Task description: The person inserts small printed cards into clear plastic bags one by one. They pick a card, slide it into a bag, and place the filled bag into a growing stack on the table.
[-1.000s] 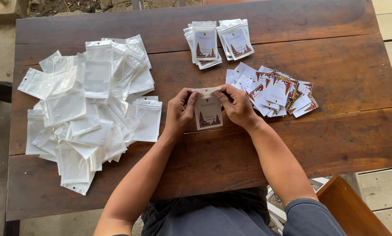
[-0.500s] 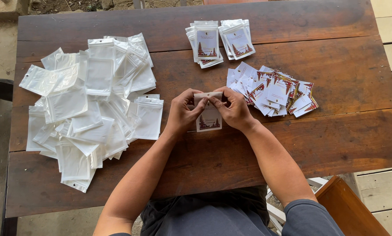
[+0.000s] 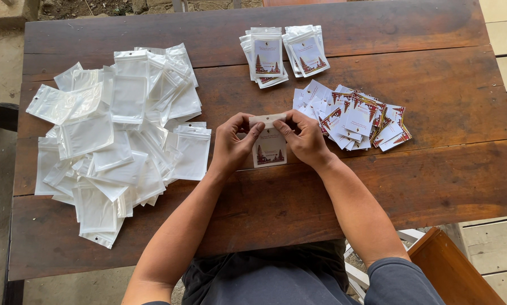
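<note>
Fingers of both hands pinch the top strip of a small clear plastic zip pouch holding a white card printed with red trees; left hand and right hand sit either side, thumbs on top. The pouch lies flat on the dark brown wooden worktop, mid-table, just in front of the person. Right of the pouch: a loose heap of bare white and red printed cards. Beyond the pouch: two short stacks of filled pouches, one card in each. Well left of the pouch: a big sprawl of empty translucent white zip pouches. Risk: uneven finger pressure could leave the seal half open, or crease the card inside; a stray elbow could scatter the card heap.
</note>
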